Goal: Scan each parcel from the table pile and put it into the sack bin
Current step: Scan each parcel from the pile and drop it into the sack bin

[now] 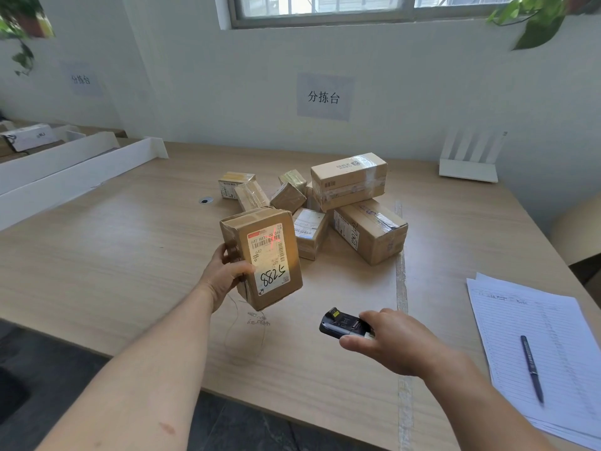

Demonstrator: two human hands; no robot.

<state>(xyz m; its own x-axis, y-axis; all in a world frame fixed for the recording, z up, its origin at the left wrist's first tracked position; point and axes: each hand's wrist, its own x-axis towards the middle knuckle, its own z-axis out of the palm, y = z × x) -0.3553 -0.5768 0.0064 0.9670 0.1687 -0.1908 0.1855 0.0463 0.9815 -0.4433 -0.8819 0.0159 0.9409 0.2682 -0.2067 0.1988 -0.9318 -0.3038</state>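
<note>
Holding the brown parcel up a bit left of centre frame; my left hand grips it by its left edge, thumb on the front face, fingers curled round the back, so it's clear of the table with the label facing me; my right hand sits low, just right of centre, fingers wrapped over the back end of the black scanner, nose aimed up at the box.

There's a reddish glow across the label, about on the barcode near its top, so I reckon I'm mid-scan. Tips from me: hold the box steady, keep the thumb off the label, put the beam across the bars and not on the handwritten number lower down; tilt a touch if the tape glares.

The pile sits just behind the held box, mid frame, several taped cartons leaning on each other; plenty left to do, I'd guess. No sack bin anywhere in view, so I'll probably have to turn for the drop.

Nothing stands between scanner and label. A thin wire lies on the table right under the box; it could snag if I lower it there. Lower right there's a stack of lined papers with a pen on top, near my scanner arm; white trays upper left; a white box with antennas upper right by the wall.
</note>
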